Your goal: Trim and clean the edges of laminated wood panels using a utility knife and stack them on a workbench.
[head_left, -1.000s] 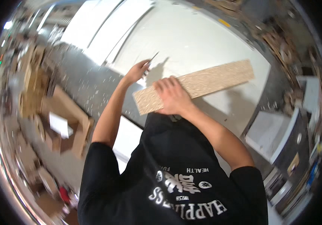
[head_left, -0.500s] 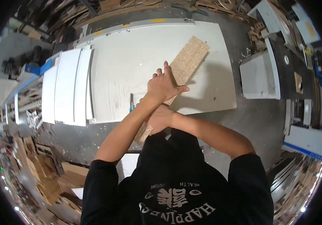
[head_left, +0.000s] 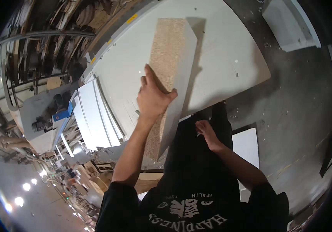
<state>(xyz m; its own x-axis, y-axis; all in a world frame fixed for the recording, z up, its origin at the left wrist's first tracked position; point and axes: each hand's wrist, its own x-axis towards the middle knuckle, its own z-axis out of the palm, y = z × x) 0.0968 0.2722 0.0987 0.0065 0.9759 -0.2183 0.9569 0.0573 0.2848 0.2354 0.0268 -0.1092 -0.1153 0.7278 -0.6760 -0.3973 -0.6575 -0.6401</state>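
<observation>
Standing by, watching one pair of bare hands. A thick board (head_left: 168,46) is lying across the worktop (head_left: 231,46), chipboard face up, pale side showing on the right, its close end jutting past the near edge. The left hand (head_left: 153,99) is spanning the chipboard, fingers reaching over the left edge, thumb bearing on the right; that grip is holding the board. The right hand (head_left: 209,135) is hovering clear of it, fingers half curled; whether they are pinching anything, I cannot tell.

Risk, to my eye: one hand is doing all the steadying. With that end overhanging, a knock or downward push there could be tipping the board toward the dark-clad legs (head_left: 221,120). A slack thumb could be letting it roll onto its pale side. A careless swing leftward could be catching the white panels (head_left: 92,112).

Against half a second ago: both hands were meeting on the board, the left crossing over the right. Now the board is pointing more nearly straight ahead and showing its pale side. The view is turning too, so I am not crediting all of that to the board.
</observation>
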